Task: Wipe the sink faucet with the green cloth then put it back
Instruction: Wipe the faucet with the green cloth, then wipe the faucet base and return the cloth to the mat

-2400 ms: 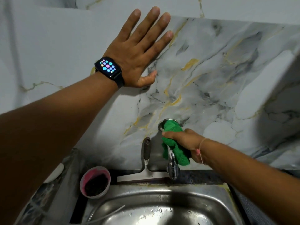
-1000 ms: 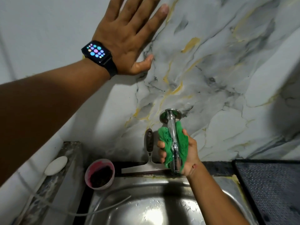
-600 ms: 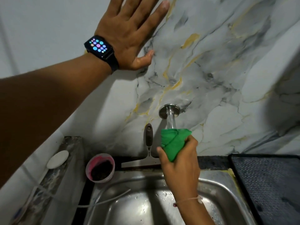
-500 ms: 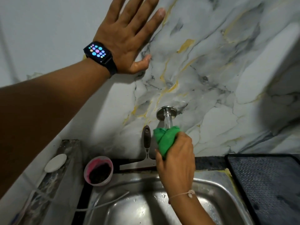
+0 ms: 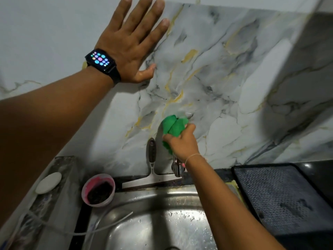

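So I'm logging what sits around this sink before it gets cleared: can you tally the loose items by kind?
Green cloth: 1
Squeegee: 1
Pink cup: 1
White soap bar: 1
Dark textured mat: 1
Clear tube: 1
Total: 6

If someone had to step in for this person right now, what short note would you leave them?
Left hand: open, flat against the marble wall, holding nothing.
Right hand: closed on the green cloth, pressing it over the top of the faucet near the wall.
Faucet: only its lower spout shows, above the sink.
Done: wiping is under way.
Left: finish wiping, then put the cloth back; its resting spot is not in view.
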Demonstrator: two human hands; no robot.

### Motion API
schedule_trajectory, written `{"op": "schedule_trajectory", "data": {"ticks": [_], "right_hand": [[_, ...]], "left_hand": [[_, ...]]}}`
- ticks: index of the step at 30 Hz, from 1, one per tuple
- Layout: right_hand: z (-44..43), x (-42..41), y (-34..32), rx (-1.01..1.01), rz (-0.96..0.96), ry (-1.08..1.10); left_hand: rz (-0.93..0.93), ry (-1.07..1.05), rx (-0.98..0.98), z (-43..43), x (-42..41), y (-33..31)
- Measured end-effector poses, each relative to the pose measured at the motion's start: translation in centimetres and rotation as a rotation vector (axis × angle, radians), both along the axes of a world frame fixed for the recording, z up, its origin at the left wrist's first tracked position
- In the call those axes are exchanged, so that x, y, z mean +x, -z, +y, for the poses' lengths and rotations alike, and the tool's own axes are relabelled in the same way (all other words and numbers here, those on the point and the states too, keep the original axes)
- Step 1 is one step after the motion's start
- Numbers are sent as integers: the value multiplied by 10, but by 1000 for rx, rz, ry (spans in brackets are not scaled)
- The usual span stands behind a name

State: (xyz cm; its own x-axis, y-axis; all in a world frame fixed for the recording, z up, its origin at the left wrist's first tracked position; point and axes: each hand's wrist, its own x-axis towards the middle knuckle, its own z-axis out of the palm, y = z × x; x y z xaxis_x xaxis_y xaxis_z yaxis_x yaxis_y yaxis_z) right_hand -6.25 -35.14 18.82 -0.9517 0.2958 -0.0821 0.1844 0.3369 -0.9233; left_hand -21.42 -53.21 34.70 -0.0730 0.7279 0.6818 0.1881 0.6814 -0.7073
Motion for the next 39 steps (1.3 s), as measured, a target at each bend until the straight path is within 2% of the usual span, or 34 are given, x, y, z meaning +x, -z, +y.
{"op": "schedule_trajectory", "data": {"ticks": [1, 5, 9, 11, 13, 16, 18, 20, 21, 24, 26, 28, 31, 34, 37, 39], "right_hand": [[-2, 11, 5, -8, 14, 10], [-12, 54, 26, 201, 138, 67], [4, 75, 42, 157, 100, -20], [18, 91, 49, -73, -12, -78], [44, 115, 52, -470, -126, -70], [88, 139, 47, -1004, -183, -122], [114, 147, 38, -1194, -154, -154], [142, 153, 27, -1267, -116, -159], [155, 155, 23, -1276, -113, -155], [195, 159, 19, -1235, -142, -102], [221, 163, 24, -1163, -186, -25], [256, 170, 35, -1082, -222, 60], [305, 179, 59, -1038, -284, 148], [358, 190, 85, -1021, -322, 100], [404, 197, 120, -742, -347, 103], [428, 193, 149, -539, -340, 239]], "left_hand": [[-8, 0, -3, 0, 0, 0], [7, -38, 4, 0, 0, -2], [-27, -35, -17, 0, 3, -2], [-82, -48, -24, -2, 6, -2], [-158, -58, -22, 0, 14, -4], [-292, -52, 80, 17, 37, -2], [-441, 19, 148, 48, 66, 16], [-740, 118, 230, 97, 111, 48], [-947, 157, 321, 125, 138, 66], [-1669, 173, 812, 201, 205, 119], [-2137, 192, 1069, 240, 232, 147], [-2403, 152, 1272, 279, 249, 170], [-2585, 77, 1546, 327, 269, 203], [-2631, 2, 1610, 373, 275, 238], [-2592, -24, 1658, 419, 269, 272], [-2608, -18, 1641, 450, 262, 297]]}}
